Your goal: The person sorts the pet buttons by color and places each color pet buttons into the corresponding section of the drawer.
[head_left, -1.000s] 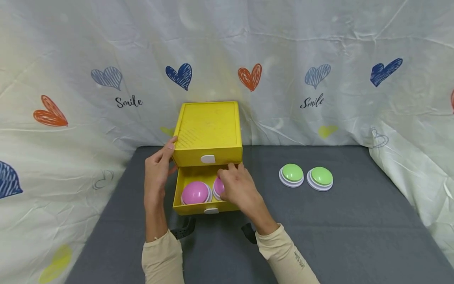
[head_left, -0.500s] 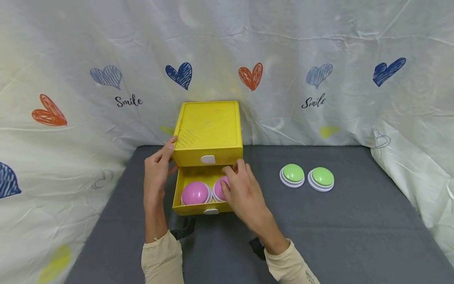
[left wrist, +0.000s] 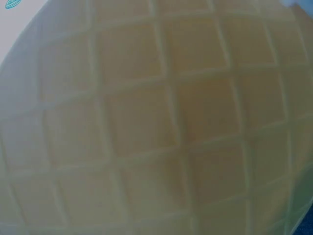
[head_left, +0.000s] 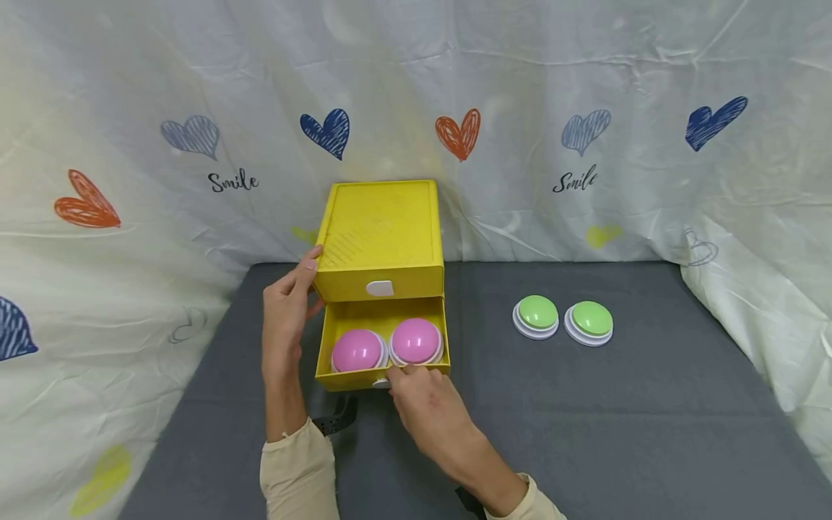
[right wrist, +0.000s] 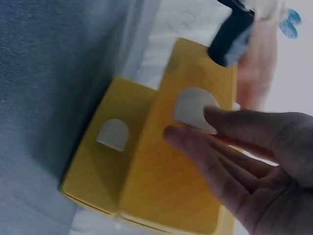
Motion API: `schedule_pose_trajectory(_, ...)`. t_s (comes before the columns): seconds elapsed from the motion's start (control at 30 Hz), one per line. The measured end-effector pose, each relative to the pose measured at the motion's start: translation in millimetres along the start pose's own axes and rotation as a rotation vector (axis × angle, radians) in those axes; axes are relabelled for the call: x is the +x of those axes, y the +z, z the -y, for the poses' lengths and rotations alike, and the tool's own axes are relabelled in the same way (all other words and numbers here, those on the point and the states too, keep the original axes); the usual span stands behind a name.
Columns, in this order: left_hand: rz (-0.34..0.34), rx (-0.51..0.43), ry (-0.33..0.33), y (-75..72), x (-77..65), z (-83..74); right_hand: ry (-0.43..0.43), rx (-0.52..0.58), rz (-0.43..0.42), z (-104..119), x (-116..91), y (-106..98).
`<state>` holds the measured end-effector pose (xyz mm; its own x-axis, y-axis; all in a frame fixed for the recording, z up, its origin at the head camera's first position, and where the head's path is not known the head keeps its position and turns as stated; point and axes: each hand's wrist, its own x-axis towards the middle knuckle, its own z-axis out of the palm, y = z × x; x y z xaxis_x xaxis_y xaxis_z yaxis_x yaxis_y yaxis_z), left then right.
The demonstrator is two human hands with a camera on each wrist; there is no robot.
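left hand (head_left: 286, 307): fingers spread, resting against the left side of the yellow two-drawer box (head_left: 383, 224)
lower drawer (head_left: 347, 383): pulled out, two pink-domed buttons (head_left: 356, 351) (head_left: 416, 341) side by side inside
right hand (head_left: 432, 408): fingers pinching the lower drawer's white handle (head_left: 380, 384)
green-domed buttons (head_left: 538, 312) (head_left: 592, 318): a pair on the gray surface (head_left: 650, 412)

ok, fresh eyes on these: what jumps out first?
Probably the bright yellow two-drawer box mid-frame in the head view, its lower drawer pulled out with two pink domes on white bases inside and the right hand at that drawer's rounded white handle. Next, two green domes on white bases, off to the right on the grey table. Behind, the white sheet printed with blue and orange hearts.
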<state>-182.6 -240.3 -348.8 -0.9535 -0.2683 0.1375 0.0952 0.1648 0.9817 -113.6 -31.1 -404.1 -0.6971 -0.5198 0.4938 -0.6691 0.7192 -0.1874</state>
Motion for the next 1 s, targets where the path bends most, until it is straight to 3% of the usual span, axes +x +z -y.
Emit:
schedule_pose_trajectory(0.27,-0.002,-0.007,0.008,-1.2,-0.3,1.2,0.047,0.149,-0.066,-9,14,12)
schedule_pose_trajectory(0.73,0.009,-0.015,0.053,-0.3,2.0,-0.9,0.138,0.223,-0.117,-47,67,38)
schedule_pose_trajectory(1.0,0.006,0.0,0.032,1.1,-0.4,-1.7,0.203,0.235,-0.129,-56,70,47)
